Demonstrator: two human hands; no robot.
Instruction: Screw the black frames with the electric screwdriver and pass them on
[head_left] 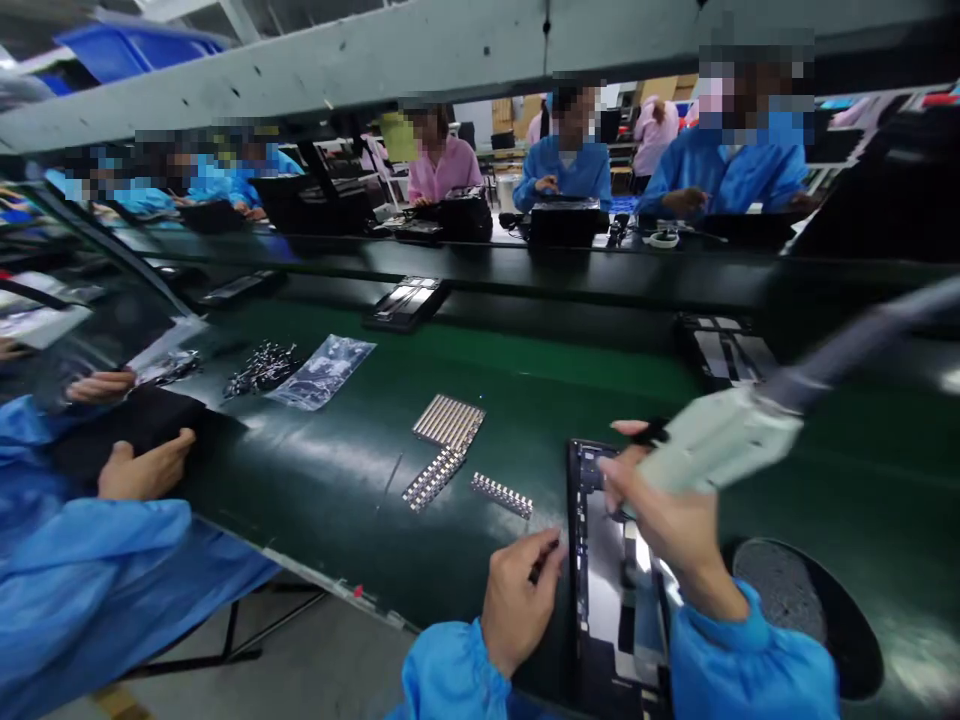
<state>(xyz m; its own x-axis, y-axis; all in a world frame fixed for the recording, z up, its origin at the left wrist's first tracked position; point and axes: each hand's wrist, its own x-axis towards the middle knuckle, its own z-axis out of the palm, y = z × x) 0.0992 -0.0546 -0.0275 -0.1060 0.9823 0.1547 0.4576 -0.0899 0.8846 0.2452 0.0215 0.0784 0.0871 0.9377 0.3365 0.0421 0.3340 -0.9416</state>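
Observation:
My right hand (667, 515) is closed round the grip of a pale electric screwdriver (720, 440) whose grey hose runs up to the right. Its tip is over an open dark device chassis (600, 620) lying on the green belt in front of me. My left hand (517, 600) rests beside the chassis's left edge, fingers pinched on a small dark part I cannot make out. Strips of small metal parts (450, 420) lie on the belt just left of the chassis, with a shorter strip (501, 494) nearer my left hand.
A co-worker's hands in blue sleeves (142, 465) hold a dark device at left. A heap of screws (262, 365) and a plastic bag (322, 370) lie on the belt. Dark trays (409, 300) ride the far lane. A round black dish (806, 610) sits at right. Several people work opposite.

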